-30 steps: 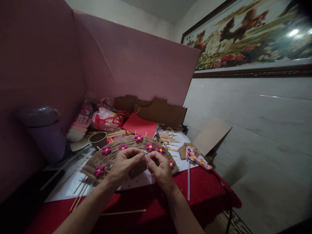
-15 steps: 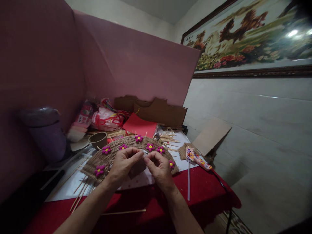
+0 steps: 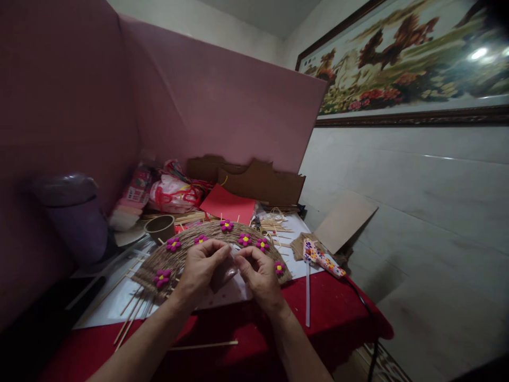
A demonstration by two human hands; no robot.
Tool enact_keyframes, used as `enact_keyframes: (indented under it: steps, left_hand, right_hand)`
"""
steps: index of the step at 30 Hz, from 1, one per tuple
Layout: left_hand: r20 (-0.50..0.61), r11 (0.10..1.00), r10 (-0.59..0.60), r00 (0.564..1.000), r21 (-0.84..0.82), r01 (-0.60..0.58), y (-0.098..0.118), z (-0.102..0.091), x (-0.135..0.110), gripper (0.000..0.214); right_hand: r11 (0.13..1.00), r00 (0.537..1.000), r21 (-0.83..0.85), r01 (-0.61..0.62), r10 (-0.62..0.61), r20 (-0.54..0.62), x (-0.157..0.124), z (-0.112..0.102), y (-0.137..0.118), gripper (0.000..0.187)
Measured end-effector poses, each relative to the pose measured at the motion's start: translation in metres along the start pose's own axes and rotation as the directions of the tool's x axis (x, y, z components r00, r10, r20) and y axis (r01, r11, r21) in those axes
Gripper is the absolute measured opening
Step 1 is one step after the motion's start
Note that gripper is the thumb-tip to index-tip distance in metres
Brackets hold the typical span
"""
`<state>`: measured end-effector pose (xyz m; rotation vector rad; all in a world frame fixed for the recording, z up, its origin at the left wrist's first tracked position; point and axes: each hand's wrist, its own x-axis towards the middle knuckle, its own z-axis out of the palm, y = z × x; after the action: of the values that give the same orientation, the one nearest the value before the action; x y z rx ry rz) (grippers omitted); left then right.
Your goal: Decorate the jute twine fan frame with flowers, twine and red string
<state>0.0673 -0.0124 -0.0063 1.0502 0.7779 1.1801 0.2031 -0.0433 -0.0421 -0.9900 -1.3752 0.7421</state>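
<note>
My left hand (image 3: 202,269) and my right hand (image 3: 258,275) meet fingertip to fingertip over the middle of the table, both pinched closed on a small pale piece (image 3: 234,254) too tiny to name. Just behind them lies a curved brown arch wrapped in twine (image 3: 186,247), dotted with several magenta flowers with yellow centres (image 3: 173,244). Under my hands sits a white dotted sheet (image 3: 230,293) on the red tablecloth (image 3: 334,313).
A purple jar (image 3: 75,217) stands at the left, a brown cup (image 3: 160,228) behind the arch. Bags, red paper (image 3: 226,204) and cardboard (image 3: 258,183) pile against the pink partition. A patterned glue gun (image 3: 321,259) lies at the right. Thin wooden sticks (image 3: 202,346) are scattered about.
Both hands have barely shifted; the fingertips stay pinched together over the same spot.
</note>
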Motion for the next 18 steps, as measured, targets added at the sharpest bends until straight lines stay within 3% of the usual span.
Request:
enact_keyframes:
  steps: [5,10,18]
  left_hand:
    - [-0.059,0.986,-0.072,0.996,-0.154,0.063,-0.0014,-0.0031,0.0033,0.038]
    - [0.056,0.993,-0.039,0.998,-0.105,0.044,-0.0059,-0.0066,0.0061,0.034]
    - [0.088,0.999,-0.019,0.996,-0.043,0.023,0.0009,-0.004,0.0015,0.033]
  right_hand:
    - [0.999,1.0,-0.029,-0.016,0.015,-0.012,0.0015,-0.0004,0.0025,0.026]
    - [1.0,0.999,-0.009,-0.018,0.018,-0.048,0.0022,-0.0011,0.0038,0.026]
    - [0.998,0.999,0.052,-0.033,0.035,-0.038,0.003,-0.001,0.001,0.026]
